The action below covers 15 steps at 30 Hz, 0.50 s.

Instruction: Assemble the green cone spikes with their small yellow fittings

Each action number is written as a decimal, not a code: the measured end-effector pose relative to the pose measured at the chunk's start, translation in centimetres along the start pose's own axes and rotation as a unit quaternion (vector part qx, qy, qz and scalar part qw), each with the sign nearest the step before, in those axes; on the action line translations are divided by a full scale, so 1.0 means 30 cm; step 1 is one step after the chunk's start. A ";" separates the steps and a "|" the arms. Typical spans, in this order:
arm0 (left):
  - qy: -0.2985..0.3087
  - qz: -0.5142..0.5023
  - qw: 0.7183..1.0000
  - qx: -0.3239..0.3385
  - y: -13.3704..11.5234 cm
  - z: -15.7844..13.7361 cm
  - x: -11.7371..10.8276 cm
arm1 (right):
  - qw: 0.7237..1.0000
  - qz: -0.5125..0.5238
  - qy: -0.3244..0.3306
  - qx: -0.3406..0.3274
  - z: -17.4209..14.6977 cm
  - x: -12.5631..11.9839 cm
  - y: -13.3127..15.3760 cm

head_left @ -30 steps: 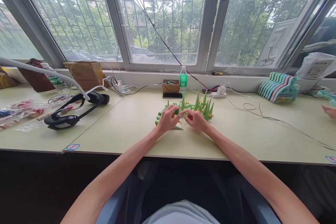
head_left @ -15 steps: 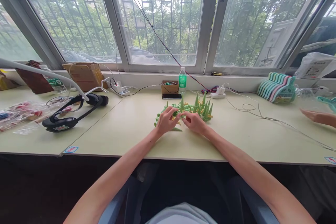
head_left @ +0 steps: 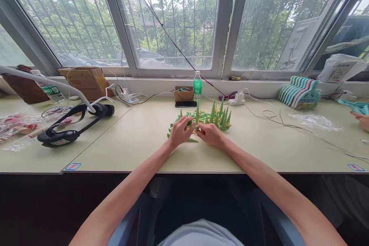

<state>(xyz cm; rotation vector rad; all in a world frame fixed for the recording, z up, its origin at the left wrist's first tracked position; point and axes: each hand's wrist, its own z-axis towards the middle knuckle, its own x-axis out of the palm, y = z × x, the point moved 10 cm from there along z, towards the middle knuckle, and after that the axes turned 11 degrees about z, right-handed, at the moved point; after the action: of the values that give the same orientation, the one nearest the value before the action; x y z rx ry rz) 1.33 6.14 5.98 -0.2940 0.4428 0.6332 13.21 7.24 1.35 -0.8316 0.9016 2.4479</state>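
My left hand (head_left: 181,130) and my right hand (head_left: 211,133) meet over the table, their fingertips curled together around the lower end of an upright green cone-shaped piece (head_left: 197,112). Part of the piece is hidden by the fingers. Several more green cones (head_left: 221,117) stand in a cluster just beyond my right hand, with small yellow bits (head_left: 229,125) among them. Behind my left hand lies a pile of green stick-like parts (head_left: 173,125). One green cone (head_left: 191,140) lies flat on the table, close to my left wrist.
A small cardboard box (head_left: 184,94), a dark phone (head_left: 186,104) and a bottle (head_left: 197,86) stand at the back. At left is a black headset (head_left: 72,128). Teal hangers (head_left: 300,93), cables (head_left: 284,123) and clear plastic (head_left: 315,121) are at right, near another person's hand (head_left: 360,120).
My hands stay together around the cone, with only slight finger movement. The view has shifted a little. At right, the other person's hand moved away and clear plastic now lies on the table.
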 end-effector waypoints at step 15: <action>0.035 -0.005 0.999 -0.024 0.018 0.001 0.020 | 0.998 -0.043 0.000 -0.037 0.001 -0.014 0.059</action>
<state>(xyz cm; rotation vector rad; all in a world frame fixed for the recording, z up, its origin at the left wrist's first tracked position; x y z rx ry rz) 1.42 6.86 5.64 -0.3652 0.4928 0.6259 12.56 5.94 2.42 -0.8775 0.7639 2.4197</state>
